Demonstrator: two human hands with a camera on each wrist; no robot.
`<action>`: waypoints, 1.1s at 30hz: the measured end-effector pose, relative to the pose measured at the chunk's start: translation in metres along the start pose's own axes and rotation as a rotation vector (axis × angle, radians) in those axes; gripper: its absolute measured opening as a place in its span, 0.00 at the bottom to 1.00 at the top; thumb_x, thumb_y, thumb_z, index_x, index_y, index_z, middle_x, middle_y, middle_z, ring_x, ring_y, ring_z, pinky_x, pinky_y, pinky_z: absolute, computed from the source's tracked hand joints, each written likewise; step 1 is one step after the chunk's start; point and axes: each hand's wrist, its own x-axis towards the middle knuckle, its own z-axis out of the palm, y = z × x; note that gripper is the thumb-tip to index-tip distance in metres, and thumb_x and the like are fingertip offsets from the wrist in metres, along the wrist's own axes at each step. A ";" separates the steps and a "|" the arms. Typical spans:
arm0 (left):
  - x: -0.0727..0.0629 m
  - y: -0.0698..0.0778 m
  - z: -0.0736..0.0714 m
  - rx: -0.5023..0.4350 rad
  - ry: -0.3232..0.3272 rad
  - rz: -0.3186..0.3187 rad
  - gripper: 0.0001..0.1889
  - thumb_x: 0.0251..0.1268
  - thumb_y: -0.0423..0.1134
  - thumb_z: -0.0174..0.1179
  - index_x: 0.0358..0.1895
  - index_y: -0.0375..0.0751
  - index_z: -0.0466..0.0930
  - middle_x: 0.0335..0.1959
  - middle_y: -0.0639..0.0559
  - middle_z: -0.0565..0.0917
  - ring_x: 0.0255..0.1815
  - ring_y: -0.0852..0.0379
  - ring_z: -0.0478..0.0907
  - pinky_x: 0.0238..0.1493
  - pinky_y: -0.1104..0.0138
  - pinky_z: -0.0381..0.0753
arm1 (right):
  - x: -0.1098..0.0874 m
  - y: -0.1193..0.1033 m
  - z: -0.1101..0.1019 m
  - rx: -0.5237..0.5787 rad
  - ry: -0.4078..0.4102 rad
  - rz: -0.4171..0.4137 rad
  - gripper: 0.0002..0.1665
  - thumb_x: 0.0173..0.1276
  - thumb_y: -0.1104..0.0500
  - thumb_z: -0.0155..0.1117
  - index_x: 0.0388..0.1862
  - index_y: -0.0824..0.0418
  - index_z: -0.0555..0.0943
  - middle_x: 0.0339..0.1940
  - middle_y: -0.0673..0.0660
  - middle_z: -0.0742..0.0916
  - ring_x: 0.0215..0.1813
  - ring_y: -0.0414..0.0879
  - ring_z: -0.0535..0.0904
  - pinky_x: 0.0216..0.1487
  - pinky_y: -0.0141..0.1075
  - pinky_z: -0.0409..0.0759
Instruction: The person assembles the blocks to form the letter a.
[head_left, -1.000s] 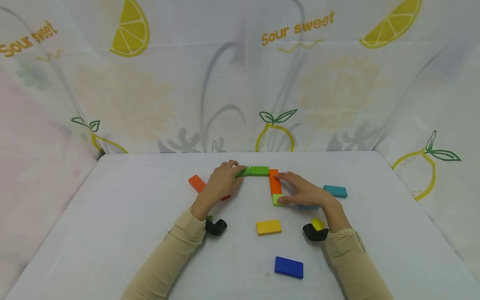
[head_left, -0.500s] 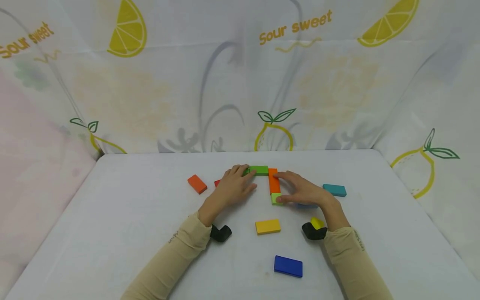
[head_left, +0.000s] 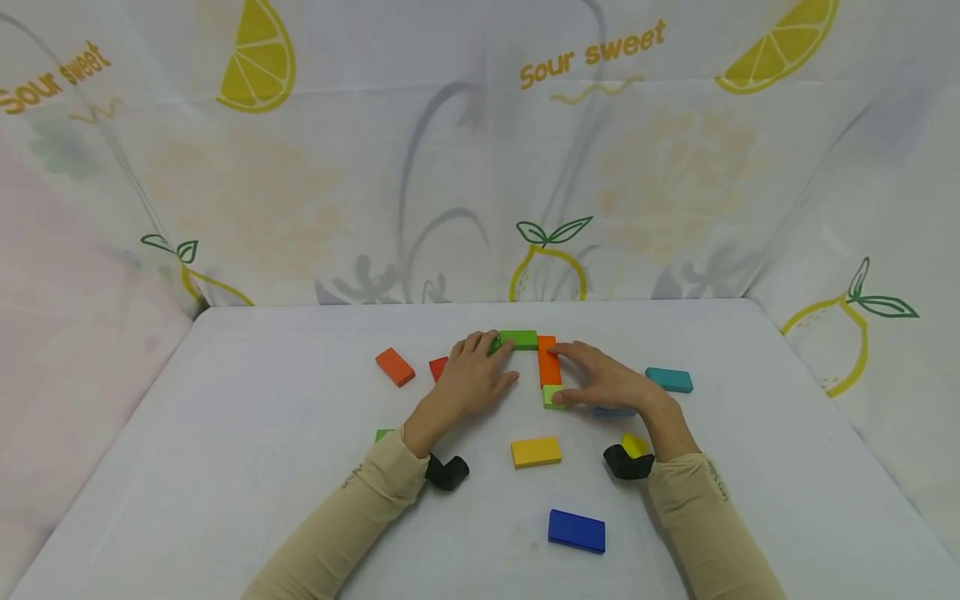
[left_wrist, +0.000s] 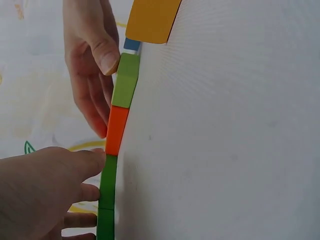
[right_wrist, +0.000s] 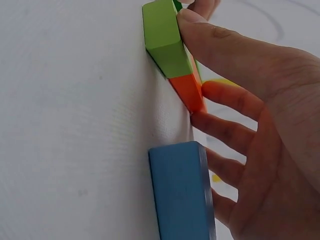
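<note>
Flat toy blocks form a bent row on the white table. Two green blocks (head_left: 521, 340) (left_wrist: 105, 225) lie end to end at the back; an orange block (head_left: 549, 367) runs toward the front from their right end, followed by a light green block (head_left: 551, 397). My left hand (head_left: 472, 379) rests its fingertips on the green blocks, partly covering the left one, with the thumb out to the side. With its thumb on the light green block and its index finger at the orange one, my right hand (head_left: 606, 383) touches both. A blue block (right_wrist: 180, 190) lies beneath its palm.
Nearer the front lie a yellow block (head_left: 536, 452) and a dark blue block (head_left: 576, 532). A teal block (head_left: 669, 381) and a bright yellow piece (head_left: 635, 444) are at right. Left are an orange-red block (head_left: 395, 367), a partly hidden red block (head_left: 437, 367) and a green one (head_left: 382, 435).
My left hand has slid right along the green blocks, uncovering the orange-red block and part of the red and green ones at left. My right hand stays in place.
</note>
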 end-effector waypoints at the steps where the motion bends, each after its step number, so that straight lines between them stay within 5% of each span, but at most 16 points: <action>1: 0.000 0.000 0.000 -0.003 -0.002 -0.001 0.28 0.69 0.55 0.50 0.68 0.47 0.65 0.68 0.42 0.66 0.68 0.43 0.62 0.66 0.49 0.65 | 0.000 0.000 0.000 -0.002 -0.001 0.004 0.48 0.57 0.39 0.68 0.72 0.50 0.60 0.75 0.62 0.60 0.76 0.64 0.49 0.70 0.63 0.51; 18: 0.000 0.003 0.002 -0.015 -0.027 -0.039 0.30 0.68 0.53 0.53 0.70 0.48 0.62 0.69 0.43 0.64 0.69 0.43 0.60 0.68 0.49 0.62 | -0.002 0.004 -0.003 0.038 -0.035 0.045 0.47 0.57 0.40 0.67 0.73 0.46 0.59 0.77 0.64 0.53 0.77 0.64 0.47 0.69 0.66 0.49; 25: -0.005 0.000 0.003 -0.013 -0.021 -0.072 0.30 0.67 0.53 0.54 0.70 0.48 0.63 0.69 0.43 0.64 0.69 0.43 0.60 0.68 0.49 0.61 | 0.004 0.002 -0.001 0.023 -0.070 -0.049 0.45 0.62 0.42 0.64 0.74 0.47 0.57 0.78 0.60 0.54 0.78 0.62 0.40 0.70 0.66 0.45; 33: 0.000 -0.001 0.004 -0.054 -0.023 -0.018 0.29 0.68 0.52 0.52 0.70 0.46 0.63 0.70 0.43 0.63 0.70 0.43 0.59 0.70 0.49 0.60 | -0.002 0.003 -0.004 0.020 -0.044 -0.025 0.42 0.61 0.42 0.65 0.72 0.48 0.62 0.78 0.60 0.55 0.78 0.62 0.43 0.70 0.65 0.47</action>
